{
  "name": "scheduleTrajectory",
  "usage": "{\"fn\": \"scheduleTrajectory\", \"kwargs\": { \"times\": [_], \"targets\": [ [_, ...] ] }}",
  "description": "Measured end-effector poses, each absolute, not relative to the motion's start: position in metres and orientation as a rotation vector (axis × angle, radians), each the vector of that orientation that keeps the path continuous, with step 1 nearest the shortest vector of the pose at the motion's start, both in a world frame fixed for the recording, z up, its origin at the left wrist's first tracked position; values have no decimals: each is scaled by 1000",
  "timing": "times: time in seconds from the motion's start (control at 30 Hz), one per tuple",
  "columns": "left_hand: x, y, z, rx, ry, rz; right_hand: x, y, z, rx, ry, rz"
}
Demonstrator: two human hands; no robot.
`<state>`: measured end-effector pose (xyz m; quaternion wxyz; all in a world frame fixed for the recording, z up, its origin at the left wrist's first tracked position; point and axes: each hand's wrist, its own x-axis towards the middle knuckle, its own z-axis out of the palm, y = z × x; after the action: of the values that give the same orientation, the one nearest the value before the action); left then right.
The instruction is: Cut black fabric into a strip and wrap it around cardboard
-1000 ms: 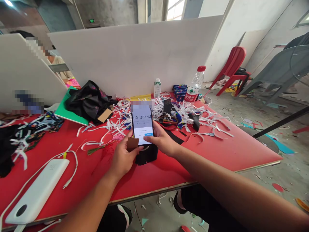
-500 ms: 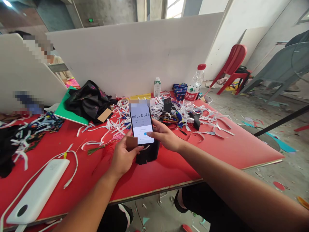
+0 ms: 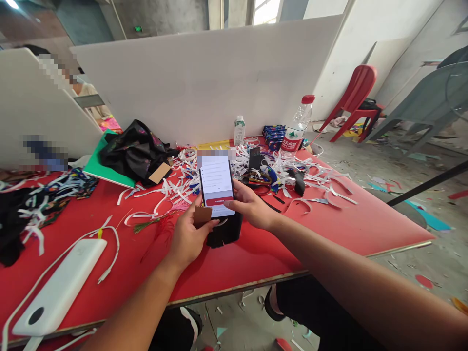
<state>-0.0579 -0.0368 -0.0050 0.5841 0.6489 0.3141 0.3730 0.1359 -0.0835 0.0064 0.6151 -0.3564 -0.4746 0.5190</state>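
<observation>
A smartphone with a lit screen is held upright above the red table. My left hand grips its lower left side, and a small brown cardboard piece is pinched in the same hand. On the right edge, my right hand closes round the phone, its thumb over the lower screen near a red button. Under the phone lies a black cloth piece. Behind it spreads a heap of white strips with dark and blue scraps among them.
A white power bank with a cable lies at the left front. Black fabric rests on a green board. A small carton bottle and a red-capped water bottle stand at the back, before a white partition. Another person sits beyond.
The phone's screen has switched from a timer reading with a pop-up to a white page of text with a red button. Both hands keep their hold; the view has shifted slightly.
</observation>
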Motion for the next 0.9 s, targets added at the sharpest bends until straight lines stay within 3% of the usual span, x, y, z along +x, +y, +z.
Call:
{"fn": "scheduleTrajectory", "kwargs": {
  "times": [0.9],
  "targets": [
    [-64, -42, -13, 1739, 871, 771, 160, -84, 29, -1049, -1022, 1014]
  ]
}}
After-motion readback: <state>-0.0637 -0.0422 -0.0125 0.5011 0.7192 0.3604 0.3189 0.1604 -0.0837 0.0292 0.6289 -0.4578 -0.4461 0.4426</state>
